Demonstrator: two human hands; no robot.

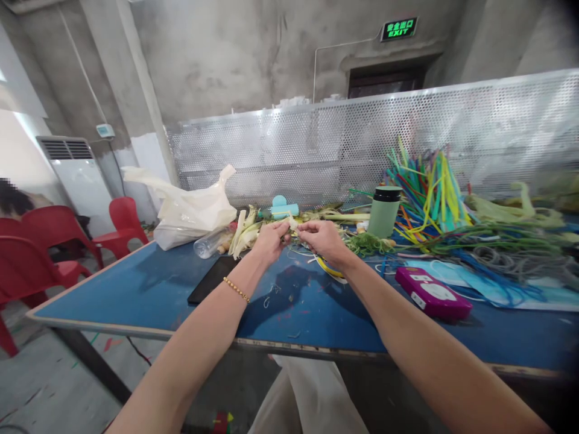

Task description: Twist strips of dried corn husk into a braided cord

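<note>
My left hand [272, 240] and my right hand [324, 239] meet above the middle of the blue table [149, 283]. Between their fingertips is a small pale strip [292, 222], which looks like corn husk. Both hands are closed, thumbs and fingers pinched on it. Just behind my left hand lie pale green and cream husks [244, 236]. A black tablet-like slab [212, 280] rests partly behind my left forearm. Near my right wrist a yellow curved strip [329, 269] lies on the table, and tangled green strands [368, 243] sit further right.
A white plastic bag [194, 211] and clear bottle [209, 244] stand at the left. To the right are a green tumbler [384, 212], colourful strips [441, 193], a purple box [433, 293] and blue sheets [488, 283]. Red chairs [58, 232] and a person's dark hair [11, 199] appear left.
</note>
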